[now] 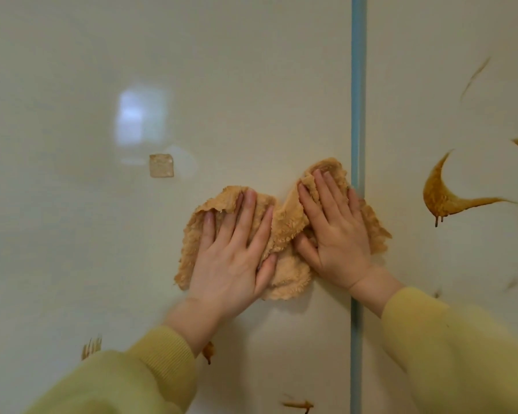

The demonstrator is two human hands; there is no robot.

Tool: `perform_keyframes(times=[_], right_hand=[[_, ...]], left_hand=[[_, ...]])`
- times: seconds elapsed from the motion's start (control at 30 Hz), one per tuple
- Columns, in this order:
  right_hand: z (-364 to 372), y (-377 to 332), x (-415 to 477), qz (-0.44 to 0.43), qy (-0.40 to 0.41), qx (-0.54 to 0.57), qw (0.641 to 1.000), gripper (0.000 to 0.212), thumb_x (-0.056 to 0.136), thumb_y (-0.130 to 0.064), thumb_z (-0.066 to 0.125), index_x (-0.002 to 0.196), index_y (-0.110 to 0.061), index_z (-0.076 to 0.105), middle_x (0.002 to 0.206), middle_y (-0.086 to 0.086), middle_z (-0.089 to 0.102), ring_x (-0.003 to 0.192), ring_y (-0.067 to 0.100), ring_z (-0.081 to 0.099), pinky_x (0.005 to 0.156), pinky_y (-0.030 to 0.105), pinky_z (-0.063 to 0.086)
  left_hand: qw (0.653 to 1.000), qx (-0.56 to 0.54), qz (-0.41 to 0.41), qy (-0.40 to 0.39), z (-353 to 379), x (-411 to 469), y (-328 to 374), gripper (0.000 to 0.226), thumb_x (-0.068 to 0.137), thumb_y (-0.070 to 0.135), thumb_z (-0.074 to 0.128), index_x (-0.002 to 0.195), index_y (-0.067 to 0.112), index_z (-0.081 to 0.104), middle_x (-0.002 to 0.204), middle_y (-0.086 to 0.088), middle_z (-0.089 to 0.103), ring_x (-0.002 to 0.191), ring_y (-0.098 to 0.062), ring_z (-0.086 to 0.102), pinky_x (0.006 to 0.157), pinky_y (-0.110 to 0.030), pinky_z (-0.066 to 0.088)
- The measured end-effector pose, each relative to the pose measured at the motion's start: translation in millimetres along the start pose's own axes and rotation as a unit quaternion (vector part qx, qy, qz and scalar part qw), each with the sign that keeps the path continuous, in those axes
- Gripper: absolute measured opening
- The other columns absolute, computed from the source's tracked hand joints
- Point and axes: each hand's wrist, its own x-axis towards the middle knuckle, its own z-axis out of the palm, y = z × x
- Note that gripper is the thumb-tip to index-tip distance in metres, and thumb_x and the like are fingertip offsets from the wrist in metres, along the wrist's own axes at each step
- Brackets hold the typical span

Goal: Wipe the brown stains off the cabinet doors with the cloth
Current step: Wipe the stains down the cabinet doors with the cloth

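Head view, 1 frame.

Landmark: blue strip (358, 115), the vertical band between the 2 cabinet doors. All places below are given from it.

Item 1: cloth (284, 222). Tan, fluffy, bunched into folds, pressed flat against the left door (192, 70), just left of the strip; its right edge crosses the strip slightly. Judged soft, light and limp, with no stiffness of its own, so it goes wherever the palms push it. The pile looks grippy on skin but likely to slide freely on the glossy door. Best held by spread palms over its bulk, not by an edge, since loose flaps would fold under and smear.

Item 2: left hand (237, 249). Left of the strip, fingers spread and flat on the cloth's left half, not clenched. Yellow sleeve (126, 375) below it.

Item 3: right hand (335, 231). Touching the strip's left side, fingers spread and flat on the cloth's right half, little finger on the strip itself. The 2 hands lie side by side, apart by a ridge of cloth.

Item 4: brown stains.
- Large crescent stain (440, 195), on the right door (431, 40), right of the strip, dripping at its lower end; looks thick and wet.
- Thin streak (476, 74), right of the strip, higher up.
- Small smears (92, 348), far left of the strip, low; another smear (298, 404) just left of it, at the bottom edge.

Item 5: square patch (161, 165), pale, translucent, well left of the strip. Whether sticker or residue, cannot tell.
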Motion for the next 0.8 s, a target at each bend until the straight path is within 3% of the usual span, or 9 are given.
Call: perform_keyframes(times=[0.07, 0.17, 0.27, 0.33, 0.43, 0.53, 0.67, 0.73, 0.8], right_hand=[[1.9, -14.5, -17.9, -0.003, -0.015, 0.006, 1.0, 0.062, 0.084, -0.041, 0.039, 0.138, -0.015, 0.029, 0.145, 0.009, 0.027, 0.137, 0.023, 0.022, 0.113, 0.042, 0.009], [8.4, -38.8, -55.2, -0.02, -0.041, 0.01, 0.999, 0.058, 0.089, -0.041, 0.032, 0.141, -0.017, 0.026, 0.151, 0.006, 0.02, 0.143, 0.016, 0.006, 0.113, 0.042, 0.008], [14.5, -60.4, -91.9, -0.048, -0.066, 0.006, 0.997, 0.056, 0.095, -0.042, 0.017, 0.147, -0.023, 0.009, 0.156, -0.001, -0.005, 0.143, 0.013, -0.001, 0.114, 0.041, 0.004], [20.6, -80.4, -108.0, -0.065, -0.075, 0.01, 0.995, 0.056, 0.096, -0.04, 0.017, 0.147, -0.021, 0.006, 0.156, -0.002, -0.008, 0.144, 0.014, 0.0, 0.114, 0.041, 0.004], [25.7, -100.9, -118.2, -0.079, -0.071, 0.008, 0.994, 0.049, 0.096, -0.035, 0.018, 0.141, -0.016, 0.021, 0.156, 0.0, -0.007, 0.144, 0.015, 0.0, 0.114, 0.041, 0.006], [31.7, -123.1, -111.7, -0.07, -0.056, 0.011, 0.996, 0.048, 0.087, -0.028, 0.034, 0.132, -0.011, 0.035, 0.156, 0.001, -0.007, 0.143, 0.014, -0.002, 0.114, 0.04, 0.003], [44.9, -168.6, -80.1, -0.063, -0.016, 0.04, 0.997, 0.037, 0.089, -0.024, 0.036, 0.123, -0.011, 0.043, 0.146, 0.006, 0.032, 0.143, 0.017, 0.01, 0.113, 0.04, 0.008], [53.2, -191.6, -62.0, -0.065, 0.004, 0.051, 0.997, 0.031, 0.095, -0.02, 0.028, 0.12, -0.012, 0.045, 0.137, 0.005, 0.04, 0.135, 0.022, 0.029, 0.111, 0.042, 0.013], [59.4, -209.6, -46.2, -0.076, 0.014, 0.055, 0.995, 0.03, 0.093, -0.018, 0.035, 0.12, -0.012, 0.046, 0.135, 0.005, 0.048, 0.128, 0.021, 0.035, 0.11, 0.042, 0.013]], left_hand=[[1.0, -0.007, 0.015, -0.004, 4.3, -19.6, 5.7, 0.054, 0.087, 0.044, 0.034, 0.131, 0.013, 0.037, 0.147, -0.014, 0.021, 0.121, -0.035, 0.046, 0.103, -0.052, 0.018], [0.999, -0.022, 0.045, -0.019, 12.6, -59.9, 13.5, 0.042, 0.084, 0.042, 0.038, 0.114, 0.014, 0.048, 0.147, -0.012, 0.023, 0.109, -0.032, 0.042, 0.095, -0.051, 0.024], [0.995, -0.031, 0.068, -0.061, 20.1, -97.8, 13.8, 0.05, 0.085, 0.042, 0.039, 0.125, 0.014, 0.05, 0.148, -0.009, 0.023, 0.107, -0.026, 0.041, 0.094, -0.047, 0.027], [0.991, -0.032, 0.106, -0.073, 21.8, -119.7, -0.4, 0.05, 0.086, 0.042, 0.039, 0.128, 0.016, 0.044, 0.146, -0.007, 0.023, 0.109, -0.023, 0.041, 0.095, -0.044, 0.027], [0.981, -0.033, 0.176, -0.074, 20.0, -133.3, -28.5, 0.047, 0.09, 0.04, 0.034, 0.13, 0.016, 0.041, 0.146, -0.004, 0.024, 0.115, -0.019, 0.04, 0.098, -0.042, 0.026], [0.974, -0.009, 0.21, -0.079, 14.6, -136.4, -60.5, 0.053, 0.086, 0.04, 0.036, 0.133, 0.017, 0.037, 0.146, -0.003, 0.024, 0.115, -0.017, 0.039, 0.099, -0.042, 0.025], [0.986, 0.018, 0.159, -0.048, 4.6, -144.3, -109.0, 0.047, 0.09, 0.041, 0.031, 0.13, 0.017, 0.039, 0.148, -0.005, 0.021, 0.108, -0.021, 0.042, 0.097, -0.045, 0.026], [0.993, 0.029, 0.107, -0.043, -1.0, -149.9, -131.2, 0.05, 0.095, 0.042, 0.018, 0.133, 0.015, 0.035, 0.156, -0.005, 0.003, 0.11, -0.025, 0.04, 0.096, -0.048, 0.026], [0.997, 0.042, 0.041, -0.044, -4.5, -155.4, -145.4, 0.056, 0.095, 0.044, 0.012, 0.14, 0.014, 0.025, 0.155, -0.003, -0.006, 0.119, -0.027, 0.035, 0.097, -0.05, 0.023]])
